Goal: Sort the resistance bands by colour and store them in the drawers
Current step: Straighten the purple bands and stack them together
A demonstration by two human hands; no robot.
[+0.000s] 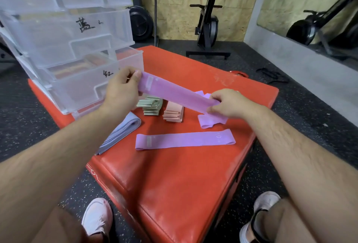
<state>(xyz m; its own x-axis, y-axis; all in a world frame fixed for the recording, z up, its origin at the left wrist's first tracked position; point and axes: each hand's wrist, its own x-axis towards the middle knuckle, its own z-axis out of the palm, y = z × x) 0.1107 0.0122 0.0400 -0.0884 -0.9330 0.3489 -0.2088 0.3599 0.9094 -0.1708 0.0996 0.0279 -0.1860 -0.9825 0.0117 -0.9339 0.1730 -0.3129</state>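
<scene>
Your left hand (122, 90) pinches one end of a purple resistance band (174, 93) between the thumb and the curled fingers. Your right hand (230, 103) pinches the other end in the same way, with the fingers close together. The band is held flat in the air between them, above the red padded box (174, 184).

Just under your right fingers lies a small pile of folded purple bands (211, 121). Below the held band, between your two hands, stand a stack of green bands (152, 106) and a stack of pink bands (173, 114). Nearer to you than the fingers, one more purple band (184, 139) lies flat, and beside your left wrist lie folded grey-blue bands (120, 132).

Behind your left fingers stands the clear plastic drawer unit (67, 39) (its lower drawer (77, 91) is pulled out; I cannot tell clearly what is inside). The floor (290, 117) is black speckled rubber, and an exercise bike (208, 22) stands at the chipboard wall (174, 1).
</scene>
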